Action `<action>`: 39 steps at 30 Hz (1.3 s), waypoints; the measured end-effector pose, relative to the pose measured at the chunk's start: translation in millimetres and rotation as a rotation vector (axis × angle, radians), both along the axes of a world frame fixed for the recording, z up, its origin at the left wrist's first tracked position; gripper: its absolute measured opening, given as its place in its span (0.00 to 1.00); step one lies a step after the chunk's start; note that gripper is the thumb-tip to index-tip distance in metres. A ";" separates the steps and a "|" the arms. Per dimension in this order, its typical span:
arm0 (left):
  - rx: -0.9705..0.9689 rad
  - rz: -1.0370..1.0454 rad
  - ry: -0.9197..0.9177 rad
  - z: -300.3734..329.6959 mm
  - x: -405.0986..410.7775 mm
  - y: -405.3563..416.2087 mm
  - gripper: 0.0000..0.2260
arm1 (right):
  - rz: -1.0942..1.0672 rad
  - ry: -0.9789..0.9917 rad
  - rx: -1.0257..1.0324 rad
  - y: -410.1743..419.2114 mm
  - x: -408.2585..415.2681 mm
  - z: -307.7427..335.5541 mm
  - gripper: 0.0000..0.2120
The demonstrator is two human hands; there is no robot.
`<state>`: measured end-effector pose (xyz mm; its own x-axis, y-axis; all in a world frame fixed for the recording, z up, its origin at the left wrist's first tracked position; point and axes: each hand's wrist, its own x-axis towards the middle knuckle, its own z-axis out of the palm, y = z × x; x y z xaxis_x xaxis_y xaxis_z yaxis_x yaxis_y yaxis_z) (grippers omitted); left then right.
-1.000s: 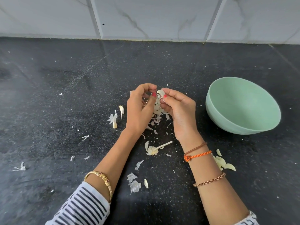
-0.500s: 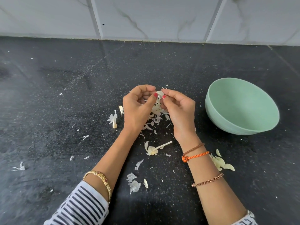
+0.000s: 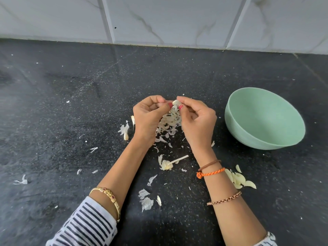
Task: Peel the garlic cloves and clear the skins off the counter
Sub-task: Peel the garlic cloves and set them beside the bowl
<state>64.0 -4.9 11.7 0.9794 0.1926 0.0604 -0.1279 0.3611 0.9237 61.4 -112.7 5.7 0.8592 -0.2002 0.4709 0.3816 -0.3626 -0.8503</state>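
A small pale garlic clove is held above the black counter between both hands. My left hand pinches it from the left with thumb and curled fingers. My right hand pinches it from the right. Under the hands lies a heap of papery garlic skins. Several peeled cloves lie on the counter beside my right forearm. A garlic stem with its root base rests between my wrists.
A pale green bowl stands to the right of my hands; no contents show in it. Loose skin flakes are scattered over the counter, some far left. A white marble-tiled wall closes the back.
The hands have shifted slightly on the clove, the right fingers turning a little over it. The bowl and the skins on the counter lie as before.
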 end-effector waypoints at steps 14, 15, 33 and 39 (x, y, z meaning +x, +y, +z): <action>0.092 0.010 -0.044 -0.6 1.2 3.5 0.12 | 0.035 -0.049 -0.057 -1.1 0.7 0.5 0.13; 0.060 0.002 -0.031 -0.4 1.1 3.0 0.11 | 0.032 -0.067 -0.069 -1.3 1.2 0.7 0.13; -0.030 -0.009 -0.021 1.7 0.8 -0.4 0.12 | 0.172 0.181 0.278 3.1 -6.3 16.5 0.11; 0.121 0.021 -0.043 0.4 -1.1 -5.9 0.06 | 0.171 0.336 0.622 10.3 -9.5 23.1 0.11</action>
